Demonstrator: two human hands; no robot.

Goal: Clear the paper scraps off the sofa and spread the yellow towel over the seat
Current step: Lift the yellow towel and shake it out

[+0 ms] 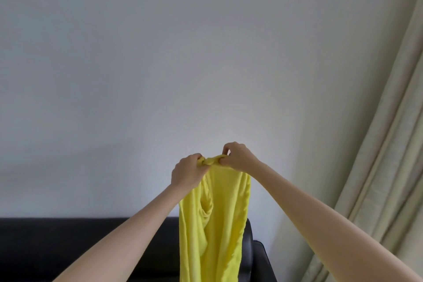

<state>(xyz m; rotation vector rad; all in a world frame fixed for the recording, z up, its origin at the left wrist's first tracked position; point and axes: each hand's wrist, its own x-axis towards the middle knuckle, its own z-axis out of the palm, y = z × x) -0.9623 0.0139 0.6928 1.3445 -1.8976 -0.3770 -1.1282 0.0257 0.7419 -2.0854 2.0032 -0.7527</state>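
Grey wall (160,64) fills most of view behind sofa. Beige curtain (389,144) hangs right of sofa, in folds. Black sofa (80,249) along bottom edge, backrest top and right armrest visible; seat out of view. Yellow towel (212,224) held up above sofa backrest, hanging in long bunched folds down past bottom edge. Left hand (186,173) grips bunched top edge of towel, fingers curled round cloth. Right hand (238,155) just beside it, fingers pinching same top edge. Hands nearly touching.
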